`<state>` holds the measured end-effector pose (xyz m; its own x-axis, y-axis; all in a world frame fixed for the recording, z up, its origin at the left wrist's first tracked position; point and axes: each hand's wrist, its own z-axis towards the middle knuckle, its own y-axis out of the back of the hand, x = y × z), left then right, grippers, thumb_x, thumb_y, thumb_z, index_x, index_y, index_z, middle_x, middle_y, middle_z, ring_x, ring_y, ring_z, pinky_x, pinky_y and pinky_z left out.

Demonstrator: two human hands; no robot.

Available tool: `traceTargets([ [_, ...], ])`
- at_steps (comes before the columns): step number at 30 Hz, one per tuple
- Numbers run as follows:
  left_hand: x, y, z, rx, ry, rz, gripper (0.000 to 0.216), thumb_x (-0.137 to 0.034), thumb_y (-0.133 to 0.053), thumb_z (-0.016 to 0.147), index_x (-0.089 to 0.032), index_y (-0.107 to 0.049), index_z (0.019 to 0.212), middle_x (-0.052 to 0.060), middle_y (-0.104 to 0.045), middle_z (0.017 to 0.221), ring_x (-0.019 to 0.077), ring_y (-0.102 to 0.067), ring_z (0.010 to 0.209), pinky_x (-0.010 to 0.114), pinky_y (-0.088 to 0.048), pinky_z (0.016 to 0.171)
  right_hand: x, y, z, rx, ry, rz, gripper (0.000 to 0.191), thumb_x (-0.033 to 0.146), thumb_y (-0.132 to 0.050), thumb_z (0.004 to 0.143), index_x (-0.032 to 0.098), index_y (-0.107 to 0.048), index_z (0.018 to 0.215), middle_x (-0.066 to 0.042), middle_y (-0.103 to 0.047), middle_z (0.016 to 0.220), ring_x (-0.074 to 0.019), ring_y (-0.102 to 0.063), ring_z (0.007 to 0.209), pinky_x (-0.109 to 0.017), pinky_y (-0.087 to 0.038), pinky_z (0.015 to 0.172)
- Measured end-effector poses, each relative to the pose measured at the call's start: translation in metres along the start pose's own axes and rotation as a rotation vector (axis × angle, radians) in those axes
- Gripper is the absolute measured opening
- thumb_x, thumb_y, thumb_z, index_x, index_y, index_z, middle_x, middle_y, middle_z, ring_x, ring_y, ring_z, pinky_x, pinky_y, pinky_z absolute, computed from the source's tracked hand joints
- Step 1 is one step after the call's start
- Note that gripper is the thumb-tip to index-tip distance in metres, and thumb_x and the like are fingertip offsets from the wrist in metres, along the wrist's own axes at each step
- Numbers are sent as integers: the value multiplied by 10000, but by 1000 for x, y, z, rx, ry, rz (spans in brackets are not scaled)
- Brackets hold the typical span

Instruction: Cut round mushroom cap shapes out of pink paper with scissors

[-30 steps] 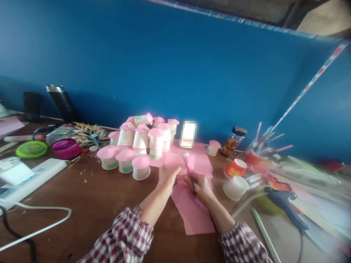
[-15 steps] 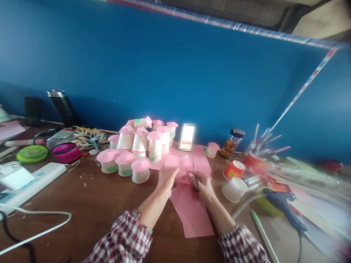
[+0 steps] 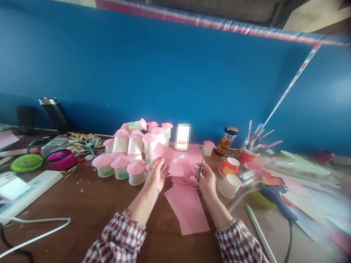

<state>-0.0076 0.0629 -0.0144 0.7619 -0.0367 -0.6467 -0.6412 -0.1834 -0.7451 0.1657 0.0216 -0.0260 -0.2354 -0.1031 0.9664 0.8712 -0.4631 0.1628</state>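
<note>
Pinched in my left hand (image 3: 155,178) is a piece of pink paper (image 3: 162,151), raised in front of the stacked cups. My right hand (image 3: 208,181) grips a pair of scissors (image 3: 200,171) with the blades pointing up, apart from the held paper. Between the hands lie pink paper pieces (image 3: 175,170), and a larger pink sheet (image 3: 188,213) lies flat nearer to me. To the left stand several white paper cups (image 3: 137,178) topped with pink paper caps, some of them stacked.
A lone capped cup (image 3: 208,149) and a dark-lidded jar (image 3: 227,140) stand at the back right. Closer are a red paper cup (image 3: 229,167), a white cup (image 3: 229,185) and a glue gun (image 3: 276,195). A power strip (image 3: 41,188) lies on the left.
My hands have moved apart. The left one has carried the pink paper leftward, away from the scissors. My view has shifted slightly.
</note>
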Motion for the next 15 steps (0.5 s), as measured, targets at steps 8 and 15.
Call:
traceTargets([
  [8,5,-2,-2,29,72,18,174,-137,-743,602,-144,-583,669,-7,-616,644,87,-592,592,212,-502,603,9,9,3,-177,173,-70,446,490,-632,725,134,-606,993,-31,-588,730,-148,-497,606,-242,-407,550],
  [15,13,-3,-9,23,130,87,208,-172,-763,584,-136,-600,707,-12,-625,642,70,-577,546,162,-451,498,5,7,3,-98,115,-94,442,477,-638,714,150,-620,1010,-14,-576,721,-145,-494,619,-240,-397,561],
])
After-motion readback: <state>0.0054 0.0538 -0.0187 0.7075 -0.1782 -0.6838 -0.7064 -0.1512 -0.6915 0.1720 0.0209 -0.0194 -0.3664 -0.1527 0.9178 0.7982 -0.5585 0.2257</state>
